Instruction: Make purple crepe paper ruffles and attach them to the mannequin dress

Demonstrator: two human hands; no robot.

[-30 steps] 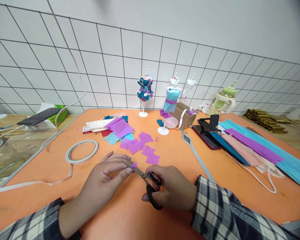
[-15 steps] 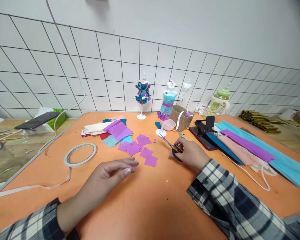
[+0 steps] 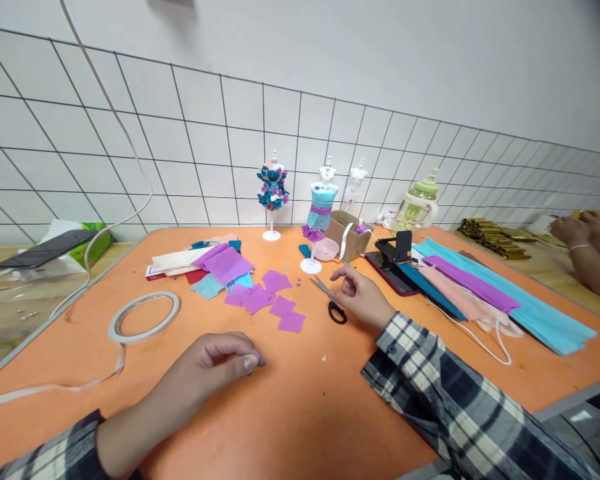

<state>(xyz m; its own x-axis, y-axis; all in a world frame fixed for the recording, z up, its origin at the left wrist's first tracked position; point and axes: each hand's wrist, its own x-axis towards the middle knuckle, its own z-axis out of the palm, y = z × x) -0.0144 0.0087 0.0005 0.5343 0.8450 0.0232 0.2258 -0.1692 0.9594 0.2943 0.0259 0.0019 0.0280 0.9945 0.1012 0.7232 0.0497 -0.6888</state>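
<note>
My left hand (image 3: 225, 360), near the front of the orange table (image 3: 280, 413), pinches a tiny purple piece of paper (image 3: 261, 360) between thumb and forefinger. Black-handled scissors (image 3: 337, 312) lie on the table, partly hidden by my right hand (image 3: 363, 297). That hand is open above them, its fingers loosely curled and apart, gripping nothing. Cut purple paper squares (image 3: 291, 323) lie between and beyond my hands. Behind them stands a small white dress form (image 3: 321, 207) wrapped in blue with purple trim. Another form (image 3: 273, 187) wears dark teal and purple paper flowers.
A roll of white tape (image 3: 145, 317) lies on the left. Coloured paper strips (image 3: 480, 287) and a phone (image 3: 393, 272) are on the right. At the back stand a brown paper box (image 3: 353, 237), a pink bowl (image 3: 326, 250) and a bottle (image 3: 420, 203). A co-worker's hands (image 3: 577, 230) show far right.
My right hand has let go of the scissors, which now rest on the table. My left hand has drawn slightly nearer, still pinching. The view has turned a little to the right.
</note>
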